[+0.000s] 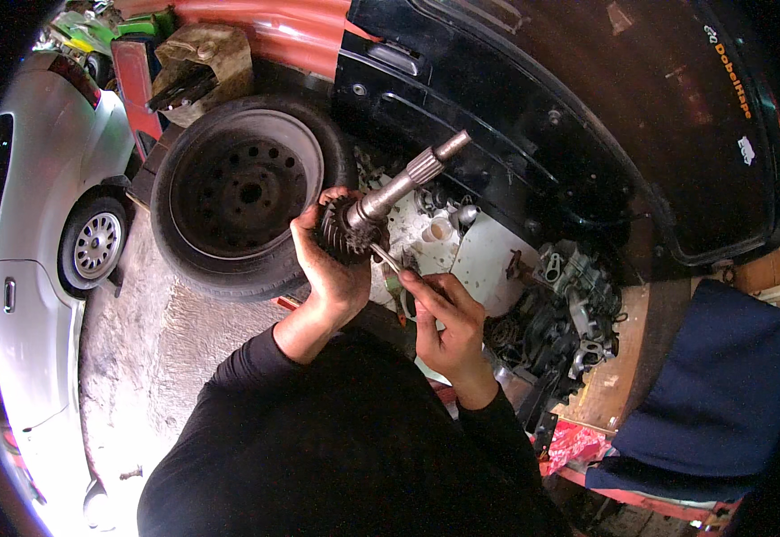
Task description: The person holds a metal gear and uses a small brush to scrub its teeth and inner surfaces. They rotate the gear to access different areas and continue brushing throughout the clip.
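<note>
My left hand (332, 273) grips a dark toothed gear (347, 231) from below and the side. Out of that gear rises a splined steel shaft (399, 186), tilted up to the right, its bare end away from me. In my right hand (448, 322) is a thin metal rod-like tool (388, 259), pinched between thumb and fingers. Its far tip meets the edge of the gear; the exact contact point is too small to make out. Part of the gear is hidden behind my left fingers.
A wheel with a tyre (251, 192) lies to the left of my hands. Greasy metal engine parts (574, 304) are heaped at the right, near dark blue cloth (703, 385). A black vehicle panel (533, 116) stands behind. A silver car (41, 242) is at far left.
</note>
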{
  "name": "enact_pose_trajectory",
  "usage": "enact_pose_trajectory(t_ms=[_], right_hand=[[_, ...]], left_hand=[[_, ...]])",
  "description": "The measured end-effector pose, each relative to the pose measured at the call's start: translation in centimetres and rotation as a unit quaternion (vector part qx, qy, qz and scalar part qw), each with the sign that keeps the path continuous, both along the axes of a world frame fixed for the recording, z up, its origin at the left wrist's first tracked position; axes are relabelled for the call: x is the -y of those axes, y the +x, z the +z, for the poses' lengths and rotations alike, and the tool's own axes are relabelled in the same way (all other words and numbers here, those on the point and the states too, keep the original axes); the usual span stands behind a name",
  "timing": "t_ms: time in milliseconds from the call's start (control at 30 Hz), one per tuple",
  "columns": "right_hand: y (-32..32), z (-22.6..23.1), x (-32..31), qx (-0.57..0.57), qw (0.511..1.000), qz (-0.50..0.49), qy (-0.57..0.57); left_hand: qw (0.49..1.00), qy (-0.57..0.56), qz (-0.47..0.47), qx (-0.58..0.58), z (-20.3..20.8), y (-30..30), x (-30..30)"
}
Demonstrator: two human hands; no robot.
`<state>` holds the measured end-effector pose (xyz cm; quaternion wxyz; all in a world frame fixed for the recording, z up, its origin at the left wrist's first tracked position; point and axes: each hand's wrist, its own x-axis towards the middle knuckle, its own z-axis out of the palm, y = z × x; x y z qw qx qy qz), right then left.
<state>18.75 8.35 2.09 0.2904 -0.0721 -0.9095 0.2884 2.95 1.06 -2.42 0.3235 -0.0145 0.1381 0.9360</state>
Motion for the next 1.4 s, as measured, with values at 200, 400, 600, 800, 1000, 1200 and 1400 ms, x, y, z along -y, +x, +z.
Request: enact_pose_trajectory(t_ms=[200, 400, 600, 800, 1000, 1200, 1400], right_hand=[[2.2, -1.6, -0.1, -0.068, 0.992, -0.094, -0.058], [0.2, -2.1, 0.5, -0.164, 0.969, -0.062, -0.175], [-0.3, -5.6, 0.7, -0.262, 0.931, -0.107, -0.232], [1.3, -4.4, -0.1, -0.261, 0.908, -0.116, -0.307], [4.2, -5.9, -0.6, -0.151, 0.969, -0.09, -0.175], [3.6, -1.0, 0.0, -0.003, 0.998, -0.054, -0.019], [6.0, 0.3, -3.2, 0.077, 0.994, -0.079, 0.008]], left_hand=[[0.968, 0.124, -0.217, 0.007, 0.0, -1.0, 0.8], [0.948, 0.134, -0.274, -0.094, 0.3, -1.1, 1.0], [0.933, 0.074, -0.342, -0.084, 0.7, -1.3, 0.6], [0.915, -0.058, -0.398, -0.024, -1.7, 0.3, 2.1], [0.959, -0.009, -0.281, -0.021, -5.4, 0.9, 1.7], [0.974, -0.111, -0.194, -0.04, -1.9, 1.4, 1.1], [0.971, -0.126, -0.201, -0.043, -2.6, 1.1, 0.9]])
